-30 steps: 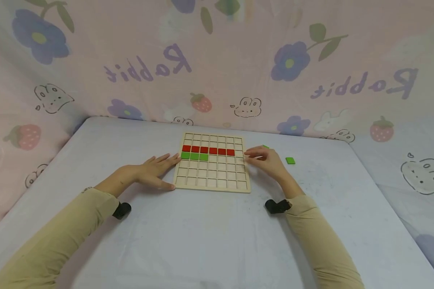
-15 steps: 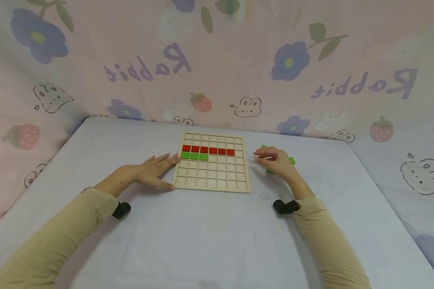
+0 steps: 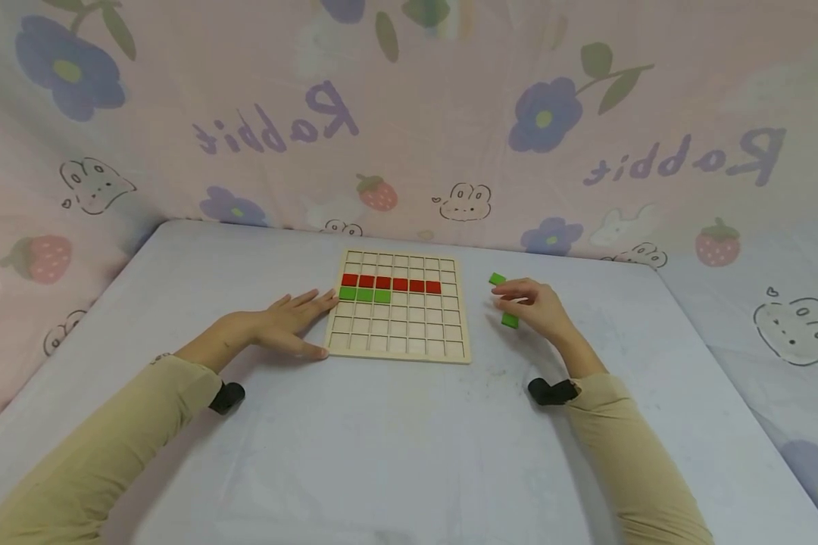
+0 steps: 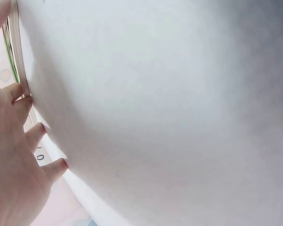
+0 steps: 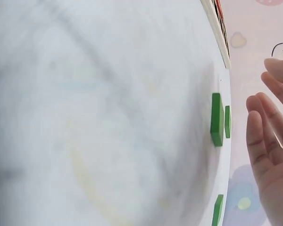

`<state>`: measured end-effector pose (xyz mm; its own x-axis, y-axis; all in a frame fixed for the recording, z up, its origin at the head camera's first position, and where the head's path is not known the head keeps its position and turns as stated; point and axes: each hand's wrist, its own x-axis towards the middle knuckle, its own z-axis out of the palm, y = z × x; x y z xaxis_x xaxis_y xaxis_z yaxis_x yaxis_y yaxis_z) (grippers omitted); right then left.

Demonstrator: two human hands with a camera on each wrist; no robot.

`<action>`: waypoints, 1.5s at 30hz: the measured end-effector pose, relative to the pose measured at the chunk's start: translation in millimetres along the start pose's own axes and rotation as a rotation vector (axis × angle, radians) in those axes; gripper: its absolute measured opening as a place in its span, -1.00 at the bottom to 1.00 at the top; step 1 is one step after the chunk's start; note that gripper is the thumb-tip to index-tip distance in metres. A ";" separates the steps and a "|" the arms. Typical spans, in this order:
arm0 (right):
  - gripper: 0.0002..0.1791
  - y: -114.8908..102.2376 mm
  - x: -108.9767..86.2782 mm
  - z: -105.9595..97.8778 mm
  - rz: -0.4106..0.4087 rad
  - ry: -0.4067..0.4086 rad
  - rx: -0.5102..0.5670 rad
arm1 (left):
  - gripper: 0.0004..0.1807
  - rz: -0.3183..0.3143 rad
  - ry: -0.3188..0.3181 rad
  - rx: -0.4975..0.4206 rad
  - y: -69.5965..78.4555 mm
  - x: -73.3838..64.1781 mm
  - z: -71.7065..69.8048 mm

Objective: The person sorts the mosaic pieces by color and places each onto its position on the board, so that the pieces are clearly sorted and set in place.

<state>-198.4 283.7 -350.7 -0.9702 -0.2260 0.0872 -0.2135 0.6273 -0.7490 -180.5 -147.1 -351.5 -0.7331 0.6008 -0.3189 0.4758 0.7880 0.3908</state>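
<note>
A light wooden grid board (image 3: 416,330) lies on the table; one row holds several red tiles (image 3: 400,284), and three green tiles (image 3: 365,294) fill the start of the row nearer the person. My left hand (image 3: 289,325) is spread flat at the board's left side, thumb and fingertips touching its edge. To the right of the board, my right hand (image 3: 532,303) hovers with loosely bent fingers and holds nothing. Loose tiles lie under and beside it: a far green tile (image 3: 497,278) and a near green tile (image 3: 510,321). A third green tile (image 5: 218,210) shows in the right wrist view.
The white-covered table (image 3: 382,454) reaches back to a patterned cloth backdrop (image 3: 409,113) with flowers, strawberries and rabbits. Black wrist devices sit at the left cuff (image 3: 228,397) and the right cuff (image 3: 552,392).
My right hand has moved right, from the board's right edge to over the loose green tiles. It now hides the rightmost tile and uncovers the two nearer the board. The left hand stays put.
</note>
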 end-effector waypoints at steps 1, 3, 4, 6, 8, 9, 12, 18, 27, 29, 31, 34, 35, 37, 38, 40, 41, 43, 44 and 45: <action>-0.65 3.6 0.0 0.0 -0.005 0.004 -0.002 | 0.05 0.002 0.001 -0.005 0.3 -0.5 -0.2; -0.65 8.3 -0.5 -0.5 -0.017 0.009 0.006 | 0.06 0.000 -0.002 -0.005 0.1 -0.9 -0.4; -0.65 10.0 -1.0 -0.9 -0.023 0.010 0.008 | 0.06 0.000 -0.003 -0.006 -0.2 -1.0 -0.4; -0.66 12.2 -2.3 -1.6 -0.031 0.008 0.008 | 0.06 0.004 0.001 -0.008 -1.0 -1.1 -0.2; -0.66 13.2 -3.9 -2.8 -0.022 -0.001 0.002 | 0.06 0.006 0.001 -0.008 -1.8 -0.8 0.1; -0.65 12.9 -5.0 -3.5 -0.014 -0.006 -0.003 | 0.06 0.006 0.000 -0.006 -1.9 -0.8 0.1; -0.64 7.2 -9.2 -5.5 0.016 -0.027 -0.005 | 0.07 0.010 0.001 -0.015 -1.7 -0.5 0.1; -0.64 -18.3 -20.8 -9.2 0.036 -0.058 -0.015 | 0.06 0.013 0.007 -0.011 -3.0 0.6 0.5; -0.60 6.0 -17.4 -11.4 0.072 -0.091 -0.023 | 0.05 0.011 0.005 -0.016 -1.2 -0.6 -0.5; -0.60 19.2 -14.2 -10.7 0.073 -0.088 -0.014 | 0.05 0.009 0.004 -0.018 -0.6 -1.0 -0.7; -0.60 25.8 -12.8 -10.2 0.069 -0.086 -0.012 | 0.05 0.010 0.004 -0.019 -0.4 -1.2 -0.7; -0.60 26.3 -13.4 -9.9 0.062 -0.085 -0.005 | 0.05 0.010 0.003 -0.021 0.0 -1.5 -0.9; -0.61 26.0 -13.8 -9.8 0.059 -0.085 -0.010 | 0.05 0.010 0.003 -0.021 0.3 -1.6 -1.0; -0.60 25.0 -14.6 -9.9 0.052 -0.093 -0.008 | 0.05 0.009 0.002 -0.022 0.6 -1.7 -1.2; -0.60 24.5 -15.1 -10.2 0.050 -0.098 -0.011 | 0.05 0.008 0.002 -0.022 0.7 -1.7 -1.3; -0.59 23.9 -15.9 -10.5 0.046 -0.107 -0.010 | 0.05 0.007 0.002 -0.021 1.0 -1.6 -1.5; -0.58 23.7 -16.3 -10.7 0.045 -0.111 -0.015 | 0.05 0.006 0.002 -0.020 1.1 -1.5 -1.5; -0.57 23.7 -16.7 -11.0 0.042 -0.122 -0.024 | 0.05 0.005 0.003 -0.019 1.2 -1.4 -1.6; -0.57 23.9 -16.8 -11.2 0.043 -0.125 -0.030 | 0.05 0.006 0.004 -0.020 1.3 -1.4 -1.7; -0.57 24.1 -16.8 -11.2 0.044 -0.129 -0.034 | 0.06 0.007 0.004 -0.019 1.1 -1.4 -1.7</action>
<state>-188.6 311.0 -362.8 -0.9563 -0.2906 -0.0320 -0.1770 0.6627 -0.7276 -179.7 -147.3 -349.1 -0.7319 0.6057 -0.3122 0.4718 0.7810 0.4093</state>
